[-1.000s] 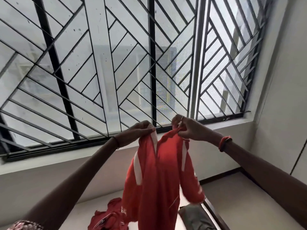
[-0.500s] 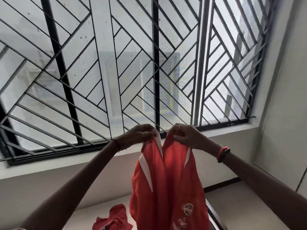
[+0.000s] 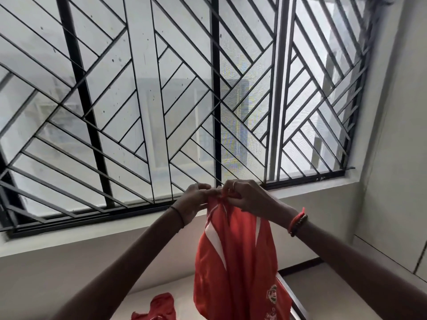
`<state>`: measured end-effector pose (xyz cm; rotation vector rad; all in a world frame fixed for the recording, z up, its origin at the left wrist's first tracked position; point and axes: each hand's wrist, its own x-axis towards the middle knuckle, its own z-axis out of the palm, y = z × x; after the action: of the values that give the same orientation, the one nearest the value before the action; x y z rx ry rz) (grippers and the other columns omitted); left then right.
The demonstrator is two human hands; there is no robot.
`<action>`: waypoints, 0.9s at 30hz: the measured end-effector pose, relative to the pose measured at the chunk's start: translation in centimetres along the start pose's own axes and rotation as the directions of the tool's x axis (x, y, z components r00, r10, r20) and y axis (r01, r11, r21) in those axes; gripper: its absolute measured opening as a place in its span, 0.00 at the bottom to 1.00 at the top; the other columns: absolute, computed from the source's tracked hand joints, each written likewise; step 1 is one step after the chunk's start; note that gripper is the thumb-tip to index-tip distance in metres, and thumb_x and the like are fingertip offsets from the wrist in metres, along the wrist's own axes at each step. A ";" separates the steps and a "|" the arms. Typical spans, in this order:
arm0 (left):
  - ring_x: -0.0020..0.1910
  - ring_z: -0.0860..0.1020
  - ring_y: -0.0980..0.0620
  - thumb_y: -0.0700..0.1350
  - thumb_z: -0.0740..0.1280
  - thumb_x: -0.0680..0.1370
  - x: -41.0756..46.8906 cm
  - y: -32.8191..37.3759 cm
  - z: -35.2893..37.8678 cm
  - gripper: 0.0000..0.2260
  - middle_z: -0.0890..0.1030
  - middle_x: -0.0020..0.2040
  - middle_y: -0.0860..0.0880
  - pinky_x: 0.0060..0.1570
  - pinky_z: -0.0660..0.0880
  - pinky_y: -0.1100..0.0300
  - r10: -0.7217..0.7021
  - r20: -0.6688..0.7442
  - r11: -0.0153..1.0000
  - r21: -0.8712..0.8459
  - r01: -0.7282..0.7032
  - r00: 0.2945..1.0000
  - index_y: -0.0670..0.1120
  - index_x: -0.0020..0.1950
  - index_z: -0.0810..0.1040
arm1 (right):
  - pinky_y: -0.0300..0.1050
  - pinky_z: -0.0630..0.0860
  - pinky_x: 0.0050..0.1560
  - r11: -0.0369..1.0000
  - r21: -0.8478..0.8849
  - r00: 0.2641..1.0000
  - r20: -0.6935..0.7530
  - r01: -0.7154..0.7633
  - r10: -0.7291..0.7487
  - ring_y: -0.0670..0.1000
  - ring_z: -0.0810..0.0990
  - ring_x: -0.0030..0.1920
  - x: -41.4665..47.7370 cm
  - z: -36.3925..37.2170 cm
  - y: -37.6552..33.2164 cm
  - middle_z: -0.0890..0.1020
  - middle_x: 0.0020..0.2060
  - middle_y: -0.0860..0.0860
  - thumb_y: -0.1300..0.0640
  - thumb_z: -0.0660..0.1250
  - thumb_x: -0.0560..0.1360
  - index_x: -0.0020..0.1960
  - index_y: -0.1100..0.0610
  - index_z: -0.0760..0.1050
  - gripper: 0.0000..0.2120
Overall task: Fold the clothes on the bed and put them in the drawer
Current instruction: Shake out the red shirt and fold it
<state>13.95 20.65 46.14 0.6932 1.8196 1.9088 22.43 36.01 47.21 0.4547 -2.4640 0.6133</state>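
Both hands raised before the window grille point(image 3: 161, 100). Left hand point(image 3: 193, 200) and right hand point(image 3: 248, 198) pinch red jersey point(image 3: 233, 262) top together, halving it lengthwise; it hangs over the bed point(image 3: 143, 299). 1 more red garment point(image 3: 159, 307) lies near-left.

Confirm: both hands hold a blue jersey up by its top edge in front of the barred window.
Not blue: in the head view the left hand and right hand hold a red jersey up by its top edge in front of the barred window.
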 end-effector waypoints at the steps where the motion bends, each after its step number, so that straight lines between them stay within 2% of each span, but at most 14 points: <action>1: 0.30 0.73 0.58 0.37 0.68 0.75 0.0 -0.2 0.2 0.15 0.73 0.29 0.52 0.37 0.71 0.65 0.012 -0.052 1.000 0.007 -0.012 0.999 0.49 0.32 0.67 | 0.35 0.69 0.30 1.000 -0.016 1.000 0.003 0.009 -0.009 0.43 0.71 0.26 0.1 0.1 0.0 0.71 0.28 0.40 0.62 0.69 0.73 0.45 0.59 0.77 0.02; 2: 0.31 0.73 0.57 0.38 0.69 0.75 0.1 -0.5 0.3 0.16 0.72 0.29 0.52 0.38 0.71 0.65 0.026 -0.088 1.000 0.007 -0.025 0.996 0.49 0.32 0.65 | 0.35 0.71 0.33 0.999 -0.032 1.000 0.001 0.013 -0.013 0.43 0.72 0.28 0.1 0.3 0.0 0.72 0.30 0.41 0.61 0.69 0.72 0.45 0.60 0.77 0.03; 5: 0.27 0.73 0.59 0.39 0.70 0.74 0.3 -1.0 0.9 0.17 0.71 0.29 0.52 0.34 0.74 0.66 0.055 -0.170 0.998 -0.013 -0.058 0.984 0.48 0.34 0.63 | 0.48 0.77 0.42 0.998 -0.064 1.000 0.022 0.005 -0.004 0.48 0.78 0.38 0.3 0.7 0.3 0.80 0.37 0.50 0.55 0.66 0.71 0.44 0.59 0.77 0.08; 6: 0.26 0.73 0.60 0.38 0.70 0.75 0.4 -1.0 1.0 0.17 0.70 0.28 0.52 0.33 0.74 0.68 0.060 -0.185 0.998 -0.023 -0.065 0.981 0.48 0.34 0.63 | 0.48 0.77 0.45 0.997 -0.070 1.000 0.027 0.008 -0.006 0.50 0.79 0.39 0.4 0.8 0.1 0.81 0.39 0.53 0.54 0.64 0.71 0.45 0.59 0.78 0.09; 7: 0.25 0.73 0.61 0.38 0.70 0.75 0.4 -1.0 1.1 0.17 0.70 0.29 0.52 0.32 0.74 0.69 0.063 -0.199 0.997 -0.037 -0.072 0.978 0.48 0.34 0.63 | 0.41 0.77 0.48 0.997 -0.070 0.999 0.023 0.025 -0.023 0.49 0.78 0.40 0.5 0.7 -0.2 0.82 0.40 0.56 0.56 0.64 0.71 0.46 0.60 0.79 0.09; 8: 0.25 0.73 0.62 0.38 0.69 0.75 0.4 -1.0 1.1 0.17 0.70 0.29 0.52 0.32 0.75 0.68 0.069 -0.209 0.996 -0.048 -0.081 0.976 0.48 0.34 0.62 | 0.29 0.72 0.49 0.997 -0.068 0.999 0.012 0.047 -0.047 0.49 0.77 0.40 0.5 0.5 -0.5 0.82 0.39 0.59 0.61 0.65 0.71 0.47 0.63 0.80 0.08; 9: 0.25 0.74 0.62 0.38 0.69 0.75 0.4 -1.0 1.0 0.18 0.70 0.29 0.51 0.33 0.75 0.67 0.073 -0.214 0.995 -0.053 -0.086 0.974 0.48 0.34 0.62 | 0.21 0.67 0.46 0.996 -0.065 0.998 0.009 0.064 -0.064 0.49 0.75 0.41 0.6 0.3 -0.7 0.82 0.38 0.60 0.66 0.66 0.71 0.46 0.65 0.80 0.07; 10: 0.25 0.74 0.62 0.39 0.70 0.74 0.3 -1.0 1.0 0.18 0.70 0.30 0.51 0.35 0.74 0.66 0.072 -0.216 0.995 -0.057 -0.086 0.974 0.48 0.34 0.62 | 0.20 0.65 0.43 0.995 -0.074 0.997 0.022 0.073 -0.072 0.49 0.74 0.38 0.6 0.0 -0.8 0.82 0.37 0.61 0.68 0.66 0.71 0.45 0.67 0.79 0.05; 12: 0.28 0.74 0.60 0.40 0.71 0.74 0.3 -0.9 0.8 0.19 0.70 0.30 0.51 0.38 0.74 0.65 0.060 -0.203 0.995 -0.060 -0.073 0.977 0.49 0.33 0.61 | 0.32 0.67 0.40 0.992 -0.093 0.995 0.069 0.080 -0.074 0.47 0.73 0.35 0.6 -0.4 -0.4 0.81 0.37 0.61 0.67 0.64 0.74 0.44 0.67 0.78 0.05; 14: 0.32 0.74 0.58 0.41 0.72 0.73 0.3 -0.9 0.7 0.19 0.70 0.31 0.51 0.41 0.73 0.64 0.045 -0.182 0.996 -0.069 -0.059 0.982 0.49 0.33 0.61 | 0.40 0.68 0.38 0.990 -0.097 0.993 0.064 0.100 -0.094 0.54 0.77 0.36 0.7 -0.3 -0.2 0.80 0.37 0.61 0.62 0.63 0.75 0.44 0.66 0.79 0.08; 18: 0.39 0.75 0.55 0.43 0.71 0.74 0.3 -0.6 0.2 0.14 0.73 0.36 0.50 0.47 0.73 0.60 0.036 -0.099 0.994 -0.101 -0.046 0.994 0.49 0.37 0.66 | 0.47 0.73 0.30 0.981 -0.092 0.973 -0.139 0.173 -0.185 0.54 0.77 0.29 0.3 0.5 -0.2 0.77 0.34 0.59 0.54 0.61 0.73 0.37 0.63 0.80 0.16; 21: 0.38 0.77 0.55 0.42 0.68 0.76 0.2 0.2 -0.4 0.08 0.76 0.40 0.48 0.40 0.74 0.64 0.012 -0.068 0.991 -0.133 -0.021 0.998 0.44 0.48 0.70 | 0.50 0.76 0.33 0.989 -0.056 0.974 -0.173 0.140 -0.148 0.52 0.77 0.32 0.1 0.6 0.6 0.75 0.41 0.55 0.51 0.61 0.77 0.44 0.60 0.78 0.14; 24: 0.36 0.77 0.55 0.42 0.69 0.74 -0.1 0.9 -0.9 0.08 0.75 0.39 0.48 0.35 0.75 0.66 0.026 -0.028 0.990 -0.137 -0.030 0.999 0.46 0.43 0.70 | 0.51 0.79 0.41 0.988 -0.061 0.975 -0.161 0.143 -0.151 0.48 0.78 0.40 0.1 -0.2 0.8 0.76 0.44 0.50 0.46 0.62 0.77 0.56 0.55 0.76 0.15; 27: 0.34 0.75 0.55 0.41 0.70 0.72 -0.3 1.1 -0.9 0.13 0.72 0.35 0.49 0.38 0.72 0.63 0.045 -0.031 0.990 -0.130 -0.049 0.998 0.48 0.36 0.66 | 0.46 0.79 0.40 0.891 -0.272 0.899 -0.148 0.363 -0.411 0.51 0.79 0.41 0.0 -0.7 0.6 0.81 0.45 0.51 0.57 0.64 0.77 0.63 0.53 0.71 0.14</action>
<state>13.70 19.72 47.17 0.6728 1.6900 2.0573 22.44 36.84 47.56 0.7269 -2.1307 0.1816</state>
